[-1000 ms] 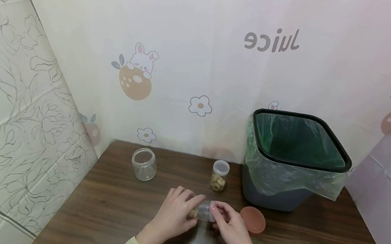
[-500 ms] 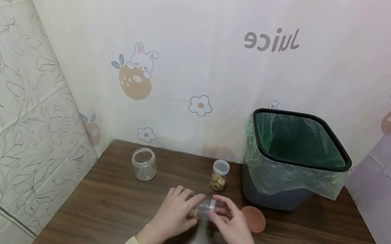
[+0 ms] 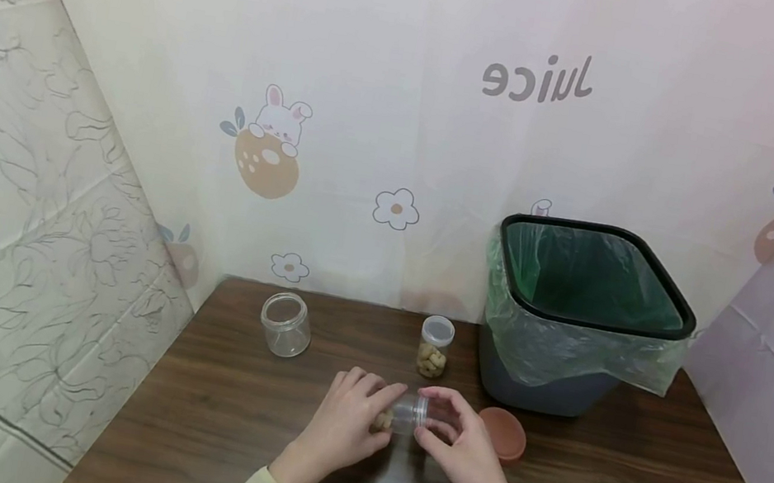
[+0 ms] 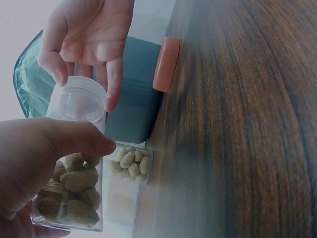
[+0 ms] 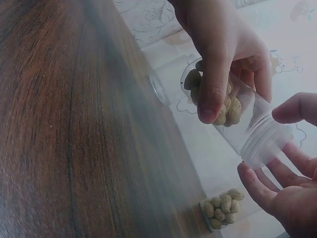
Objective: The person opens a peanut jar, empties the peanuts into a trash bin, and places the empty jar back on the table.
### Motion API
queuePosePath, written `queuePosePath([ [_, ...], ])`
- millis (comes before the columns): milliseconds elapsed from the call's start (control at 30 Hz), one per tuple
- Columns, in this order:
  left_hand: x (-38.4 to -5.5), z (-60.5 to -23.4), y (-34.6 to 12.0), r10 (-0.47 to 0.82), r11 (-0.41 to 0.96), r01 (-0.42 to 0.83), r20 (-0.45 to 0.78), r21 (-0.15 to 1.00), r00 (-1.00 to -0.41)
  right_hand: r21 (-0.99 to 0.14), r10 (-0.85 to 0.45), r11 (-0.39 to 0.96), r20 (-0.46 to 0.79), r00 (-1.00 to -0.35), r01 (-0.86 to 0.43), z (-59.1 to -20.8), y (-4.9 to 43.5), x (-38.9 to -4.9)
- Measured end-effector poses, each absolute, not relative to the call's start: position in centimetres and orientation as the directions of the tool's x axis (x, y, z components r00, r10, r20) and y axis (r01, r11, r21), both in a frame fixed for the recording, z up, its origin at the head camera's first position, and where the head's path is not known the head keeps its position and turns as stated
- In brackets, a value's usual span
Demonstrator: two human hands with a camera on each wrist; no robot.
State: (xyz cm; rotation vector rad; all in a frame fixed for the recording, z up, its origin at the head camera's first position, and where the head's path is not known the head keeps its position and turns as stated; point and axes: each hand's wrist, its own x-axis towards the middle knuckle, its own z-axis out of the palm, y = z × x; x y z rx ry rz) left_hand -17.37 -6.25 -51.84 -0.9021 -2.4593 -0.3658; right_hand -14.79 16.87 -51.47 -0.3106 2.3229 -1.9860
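A clear jar (image 3: 408, 414) with peanuts in its lower part is held tilted on its side above the table. My left hand (image 3: 347, 419) grips the jar round its body, the thumb across the peanuts (image 5: 229, 111) in the right wrist view. At the other end, my right hand (image 3: 466, 458) has thumb and fingers spread round the rim of the translucent lid (image 4: 81, 94). The lid sits on the jar's mouth, and the right palm stays apart from it. Whether the lid is loose I cannot tell.
Behind the hands stands a second lidded jar (image 3: 434, 350) of peanuts. An open, empty clear jar (image 3: 288, 334) is at the back left. To the right lie a reddish-orange lid (image 3: 502, 436) and a grey bin (image 3: 537, 389) with a green liner, on the wooden table (image 3: 217, 425).
The right hand's fingers have gone from bunched over the lid to spread wider round its rim, exposing more of it. The left hand and jar have hardly moved.
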Motion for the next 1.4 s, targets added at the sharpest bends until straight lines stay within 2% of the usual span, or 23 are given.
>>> queuePosePath([
  [933,-17.29,-51.5,-6.34,0.543,0.744,0.662,0.497,0.088,-0.677,-0.94,-0.24,0.169,0.252,-0.937,-0.296,-51.78,17.31,-14.89],
  [1133,-17.28,-51.53,-6.27,0.547,0.738,0.669,0.498,0.092,-0.673,-0.938,-0.244,0.187,0.245,-0.938,-0.293,-51.78,17.36,-14.89],
  [1400,-17.26,-51.46,-6.32,0.543,0.744,0.661,0.488,0.099,-0.684,-0.951,-0.219,0.213,0.179,-0.959,-0.226,-51.46,17.3,-14.84],
])
